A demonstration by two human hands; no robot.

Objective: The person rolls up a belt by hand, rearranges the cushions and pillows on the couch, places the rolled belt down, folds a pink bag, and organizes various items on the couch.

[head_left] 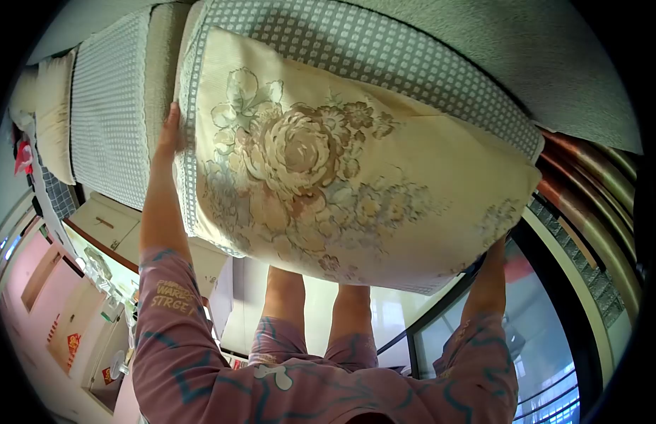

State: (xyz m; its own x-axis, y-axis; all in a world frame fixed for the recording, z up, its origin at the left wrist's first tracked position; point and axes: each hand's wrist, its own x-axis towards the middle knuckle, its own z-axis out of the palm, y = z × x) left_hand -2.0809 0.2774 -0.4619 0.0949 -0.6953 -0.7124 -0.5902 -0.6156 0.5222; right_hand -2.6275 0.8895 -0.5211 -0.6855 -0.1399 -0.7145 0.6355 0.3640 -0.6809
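Note:
A large cream cushion point(307, 162) with a printed rose and leaves lies in front of me, over a grey-green checked cover point(321, 35) on the sofa. My left hand point(171, 131) is at the cushion's left side, against the lace edge of the checked cover; its fingers are mostly hidden. At the lower right corner of the cushion is my right hand point(496, 251), its fingers hidden behind or under the fabric.
Another checked cover point(109, 106) and a cream pillow point(56, 116) are at the left. Brown-gold curtains point(589, 205) hang at the right beside a dark-framed glass door point(547, 304). White cabinets point(105, 222) stand at the lower left.

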